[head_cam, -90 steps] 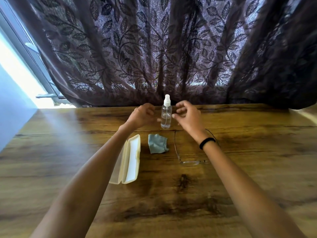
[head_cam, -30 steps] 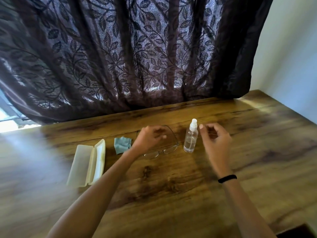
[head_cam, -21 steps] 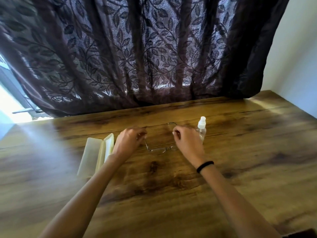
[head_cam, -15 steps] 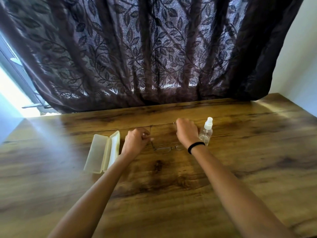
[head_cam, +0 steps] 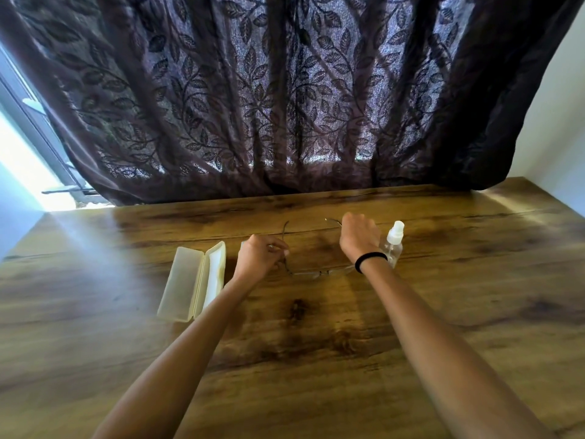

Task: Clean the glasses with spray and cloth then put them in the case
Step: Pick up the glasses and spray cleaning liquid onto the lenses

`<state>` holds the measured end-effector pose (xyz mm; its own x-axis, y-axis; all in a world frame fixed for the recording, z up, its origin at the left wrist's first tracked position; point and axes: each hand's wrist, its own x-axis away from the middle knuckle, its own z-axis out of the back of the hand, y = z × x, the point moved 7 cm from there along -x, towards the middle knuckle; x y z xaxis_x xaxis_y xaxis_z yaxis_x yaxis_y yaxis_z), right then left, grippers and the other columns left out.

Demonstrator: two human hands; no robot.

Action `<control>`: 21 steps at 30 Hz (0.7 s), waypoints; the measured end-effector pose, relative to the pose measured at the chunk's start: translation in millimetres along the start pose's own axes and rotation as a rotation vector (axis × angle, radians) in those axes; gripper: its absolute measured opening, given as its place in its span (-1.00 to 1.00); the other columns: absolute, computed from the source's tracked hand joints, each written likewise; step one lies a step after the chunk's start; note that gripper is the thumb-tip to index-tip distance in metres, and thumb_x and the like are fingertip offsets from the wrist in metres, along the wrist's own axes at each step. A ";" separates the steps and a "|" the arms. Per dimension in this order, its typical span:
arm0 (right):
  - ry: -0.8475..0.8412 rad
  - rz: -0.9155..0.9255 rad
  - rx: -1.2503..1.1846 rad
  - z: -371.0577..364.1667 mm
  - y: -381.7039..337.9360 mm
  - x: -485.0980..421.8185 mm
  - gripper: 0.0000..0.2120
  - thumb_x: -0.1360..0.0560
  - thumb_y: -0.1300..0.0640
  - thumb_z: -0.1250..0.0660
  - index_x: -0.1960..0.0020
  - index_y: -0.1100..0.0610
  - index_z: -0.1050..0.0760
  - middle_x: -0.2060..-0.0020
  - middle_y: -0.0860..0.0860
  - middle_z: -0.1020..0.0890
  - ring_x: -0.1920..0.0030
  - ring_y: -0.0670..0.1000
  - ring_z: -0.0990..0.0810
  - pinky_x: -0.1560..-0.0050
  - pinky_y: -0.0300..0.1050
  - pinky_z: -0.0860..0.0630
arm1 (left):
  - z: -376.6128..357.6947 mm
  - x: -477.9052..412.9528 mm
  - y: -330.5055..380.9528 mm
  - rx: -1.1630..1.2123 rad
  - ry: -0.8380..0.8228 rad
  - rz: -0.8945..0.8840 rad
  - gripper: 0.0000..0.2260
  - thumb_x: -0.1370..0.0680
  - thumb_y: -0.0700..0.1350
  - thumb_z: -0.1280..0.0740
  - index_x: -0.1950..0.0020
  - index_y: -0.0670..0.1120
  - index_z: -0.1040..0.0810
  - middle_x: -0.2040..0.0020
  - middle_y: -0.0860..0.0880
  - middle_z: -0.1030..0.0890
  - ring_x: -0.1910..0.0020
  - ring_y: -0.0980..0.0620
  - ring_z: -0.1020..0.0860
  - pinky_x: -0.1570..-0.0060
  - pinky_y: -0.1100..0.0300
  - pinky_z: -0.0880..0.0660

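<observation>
Thin wire-frame glasses (head_cam: 316, 273) lie open on the wooden table (head_cam: 316, 359), lenses toward me, temple arms pointing at the curtain. My left hand (head_cam: 261, 256) is pinched on the left temple near the hinge. My right hand (head_cam: 359, 236) is curled over the right temple, whose tip pokes out behind it. A clear spray bottle (head_cam: 394, 245) with a white cap stands upright just right of my right wrist. The cream case (head_cam: 193, 282) lies open to the left of my left hand. The cloth is almost wholly hidden behind my left hand.
A dark leaf-patterned curtain (head_cam: 285, 106) hangs along the table's far edge. A bright window (head_cam: 22, 147) is at the left and a white wall (head_cam: 557, 122) at the right. I wear a black band on my right wrist.
The spray bottle went from behind the cloth to the right of the glasses. Both hands then came onto the glasses' temples and stay there; the camera view has shifted.
</observation>
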<state>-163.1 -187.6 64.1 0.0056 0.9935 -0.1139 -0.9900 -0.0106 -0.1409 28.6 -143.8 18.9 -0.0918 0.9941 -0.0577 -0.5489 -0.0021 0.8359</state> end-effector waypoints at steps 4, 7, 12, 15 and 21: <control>0.061 -0.009 -0.047 17.2 -2.7 -10.5 -0.83 -0.50 0.38 -0.17 0.00 0.26 -0.50 0.00 0.22 -0.61 -0.04 0.24 -0.56 0.20 -0.02 -0.38 | 13.7 -9.2 8.9 -0.015 0.014 -0.088 -0.83 -0.51 -0.27 -0.33 -0.08 -0.17 -0.61 0.08 -0.11 -0.67 0.24 0.18 -0.61 0.22 0.46 -0.51; 0.097 -0.003 -0.118 29.3 -5.6 -21.2 -0.91 -0.49 0.34 -0.22 0.09 0.25 -0.50 0.06 0.21 -0.62 -0.01 0.25 -0.57 0.22 -0.03 -0.39 | 31.9 -10.2 22.2 -0.136 0.093 -0.256 -0.76 -0.48 -0.35 -0.35 -0.12 -0.18 -0.60 0.03 -0.10 -0.66 0.11 0.10 -0.60 0.12 0.53 -0.42; 0.051 0.031 -0.236 39.9 -16.0 -38.1 -0.93 -0.46 0.28 -0.31 0.11 0.26 -0.55 0.16 0.20 -0.64 0.07 0.22 -0.61 0.12 0.02 -0.57 | 54.7 4.4 51.8 -0.407 0.308 -0.557 -0.85 -0.42 -0.29 -0.43 0.02 -0.18 -0.65 0.05 -0.11 -0.61 0.13 -0.04 -0.59 0.25 0.14 -0.55; -0.031 0.020 -0.251 45.7 -17.5 -53.5 -0.90 -0.45 0.30 -0.30 0.23 0.28 -0.53 0.31 0.17 -0.63 0.20 0.16 -0.63 0.13 0.00 -0.59 | 65.2 10.3 68.0 -0.482 0.377 -0.704 -0.84 -0.45 -0.23 -0.42 -0.02 -0.17 -0.65 -0.01 -0.09 -0.64 0.05 -0.05 -0.61 0.21 0.10 -0.59; -0.399 -0.060 -0.861 61.7 -16.7 -63.9 -0.96 -0.41 0.41 -0.35 0.17 0.33 -0.58 0.33 0.18 -0.62 0.50 -0.04 -0.61 0.43 -0.23 -0.59 | 80.8 11.9 86.5 -0.494 0.395 -0.853 -0.75 -0.48 -0.22 -0.39 -0.16 -0.16 -0.56 0.05 -0.09 -0.68 0.23 -0.03 -0.66 0.40 0.09 -0.59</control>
<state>-155.6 -243.9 134.4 -0.1531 0.9589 0.2389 -0.5446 0.1199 -0.8301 47.1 -123.4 134.6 0.2685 0.5819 -0.7676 -0.8275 0.5473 0.1254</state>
